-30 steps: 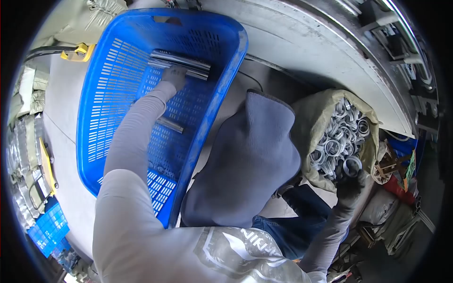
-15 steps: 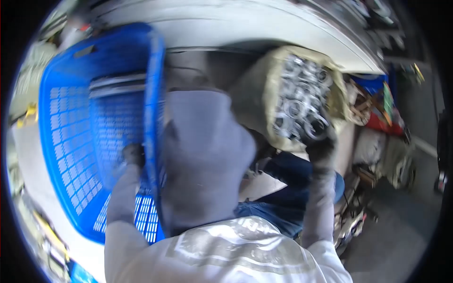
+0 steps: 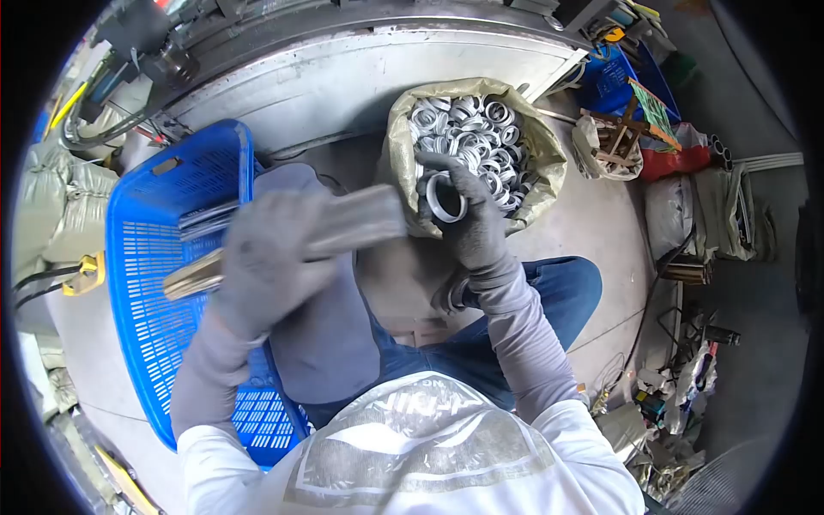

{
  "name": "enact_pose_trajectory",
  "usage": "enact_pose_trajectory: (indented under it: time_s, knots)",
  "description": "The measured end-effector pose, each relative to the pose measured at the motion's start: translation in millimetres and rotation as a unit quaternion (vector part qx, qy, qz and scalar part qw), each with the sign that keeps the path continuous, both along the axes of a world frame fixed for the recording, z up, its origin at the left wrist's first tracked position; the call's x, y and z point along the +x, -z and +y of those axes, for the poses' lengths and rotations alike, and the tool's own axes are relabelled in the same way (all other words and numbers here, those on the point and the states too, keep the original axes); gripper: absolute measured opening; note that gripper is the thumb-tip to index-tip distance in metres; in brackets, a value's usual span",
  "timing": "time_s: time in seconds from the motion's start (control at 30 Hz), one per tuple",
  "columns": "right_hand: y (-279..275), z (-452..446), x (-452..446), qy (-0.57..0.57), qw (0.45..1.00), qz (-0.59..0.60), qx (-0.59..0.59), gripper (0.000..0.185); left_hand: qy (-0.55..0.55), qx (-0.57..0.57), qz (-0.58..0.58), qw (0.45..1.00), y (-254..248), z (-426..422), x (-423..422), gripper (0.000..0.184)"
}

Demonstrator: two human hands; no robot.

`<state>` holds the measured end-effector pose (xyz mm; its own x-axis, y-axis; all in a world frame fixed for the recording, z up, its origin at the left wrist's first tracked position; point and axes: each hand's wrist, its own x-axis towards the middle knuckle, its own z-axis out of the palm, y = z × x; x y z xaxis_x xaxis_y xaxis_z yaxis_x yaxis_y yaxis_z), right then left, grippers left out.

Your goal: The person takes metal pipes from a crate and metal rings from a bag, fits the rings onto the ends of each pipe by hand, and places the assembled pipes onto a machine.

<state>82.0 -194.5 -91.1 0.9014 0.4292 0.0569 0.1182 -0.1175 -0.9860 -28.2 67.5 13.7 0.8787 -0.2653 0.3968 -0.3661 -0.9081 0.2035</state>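
My left hand (image 3: 275, 257), in a grey glove and smeared by motion, is closed around a long metal bar (image 3: 359, 225) above the edge of the blue plastic basket (image 3: 142, 318). The bar's near end is blurred; a brownish end sticks out on the other side of the hand, and I cannot tell whether it is the same piece. In my gloved right hand (image 3: 481, 227) a silvery metal ring (image 3: 445, 202) is gripped between thumb and fingers. That hand is at the front rim of a woven sack (image 3: 548, 163) filled with many similar rings (image 3: 468, 137).
More metal bars (image 3: 206, 221) lie inside the basket. A white panel (image 3: 343, 73) runs behind the sack. To the right stand a small bag of scraps (image 3: 614, 150), a blue bin (image 3: 608, 77) and stacked bundles (image 3: 669, 215). My knees are bent between basket and sack.
My left hand has come up out of the basket with the bar. My right hand has lifted a ring from the pile in the sack. The camera view has shifted.
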Motion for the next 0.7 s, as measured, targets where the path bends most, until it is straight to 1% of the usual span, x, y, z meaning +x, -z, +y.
enact_pose_trajectory:
  time_s: [0.03, 0.07, 0.1, 0.13, 0.17, 0.23, 0.3, 0.33, 0.37, 0.4, 0.43, 0.47, 0.53, 0.63, 0.67, 0.7]
  knots:
    - [-13.7, 4.4, -9.1, 0.009, 0.994, -0.104, -0.035, 0.043, 0.011, 0.035, 0.019, 0.999, -0.5, -20.1, 4.7, 0.053]
    - [-22.5, 6.7, -17.1, 0.020, 0.976, -0.206, -0.071, 0.047, 0.013, 0.042, 0.015, 0.999, 0.6, -33.8, 9.0, 0.053]
    - [-25.0, 5.8, -21.8, 0.026, 0.975, -0.209, -0.066, 0.047, 0.014, 0.061, 0.027, 0.998, 2.7, -46.2, 14.9, 0.049]
    - [-26.3, 3.8, -26.7, 0.041, 0.985, -0.165, 0.000, 0.047, 0.017, 0.079, 0.040, 0.996, 5.7, -55.1, 18.4, 0.046]
    - [-26.7, 2.0, -27.6, 0.066, 0.981, -0.183, 0.011, 0.047, 0.024, 0.085, 0.040, 0.995, 10.2, -61.2, 19.3, 0.046]
    - [-27.4, -1.8, -29.6, 0.115, 0.969, -0.219, 0.031, 0.046, -0.020, 0.088, 0.135, 0.987, 16.5, -70.1, 22.0, 0.056]
    - [-30.6, -8.2, -28.9, 0.109, 0.932, -0.337, -0.077, 0.041, -0.023, 0.092, 0.147, 0.985, 15.6, -76.0, 22.1, 0.056]
    - [-28.5, -6.5, -28.9, 0.123, 0.930, -0.343, -0.048, 0.025, -0.032, 0.090, 0.157, 0.983, 15.1, -78.2, 22.5, 0.056]
    - [-30.5, -6.7, -30.2, 0.126, 0.930, -0.341, -0.046, 0.025, -0.029, 0.093, 0.158, 0.983, 14.3, -79.7, 23.3, 0.056]
    - [-34.5, -7.2, -32.2, 0.122, 0.950, -0.286, -0.026, 0.021, -0.017, 0.119, 0.121, 0.985, 13.7, -80.8, 24.1, 0.050]
    - [-36.0, -7.0, -33.3, 0.118, 0.966, -0.230, -0.005, 0.021, -0.005, 0.144, 0.084, 0.986, 13.6, -81.6, 25.4, 0.045]
    - [-32.3, -4.9, -33.8, 0.121, 0.966, -0.228, -0.005, 0.021, -0.002, 0.145, 0.085, 0.986, 14.4, -82.5, 26.6, 0.045]
    - [-20.4, 2.6, -36.2, 0.166, 0.950, -0.263, -0.036, 0.029, 0.001, 0.156, 0.083, 0.984, 17.3, -83.8, 27.3, 0.044]
    - [-13.2, 11.9, -37.3, 0.186, 0.953, -0.237, -0.037, 0.030, -0.009, 0.167, 0.125, 0.978, 19.5, -84.3, 31.2, 0.043]
    - [-11.0, 15.4, -34.9, 0.188, 0.961, -0.200, -0.028, 0.029, -0.005, 0.168, 0.124, 0.978, 21.4, -82.6, 31.6, 0.043]
    - [-10.0, 19.8, -33.7, 0.194, 0.960, -0.203, -0.026, 0.029, -0.009, 0.162, 0.130, 0.978, 24.4, -79.2, 33.3, 0.045]
